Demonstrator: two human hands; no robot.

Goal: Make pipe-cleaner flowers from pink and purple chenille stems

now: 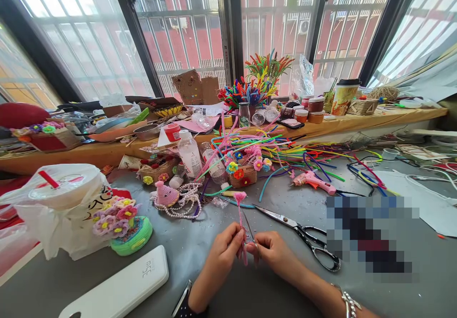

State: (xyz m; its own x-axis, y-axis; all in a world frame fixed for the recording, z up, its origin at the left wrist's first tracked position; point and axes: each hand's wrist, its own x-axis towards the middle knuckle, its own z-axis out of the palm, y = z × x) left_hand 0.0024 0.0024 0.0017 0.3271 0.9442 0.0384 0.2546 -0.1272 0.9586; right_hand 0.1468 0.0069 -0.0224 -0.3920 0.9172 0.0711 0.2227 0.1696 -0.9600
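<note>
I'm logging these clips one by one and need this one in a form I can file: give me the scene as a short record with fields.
surface: grey table
left hand: grip on a pink fuzzy stem, its wider tip up
right hand: grip on a thin metal tool, beside the stem
right of hands: black-handled scissors, lying flat
beyond scissors: pink glue gun
left of hands: white power bank
far side: heap of colored fuzzy stems
unclear: tool type; pixelated patch at right
</note>
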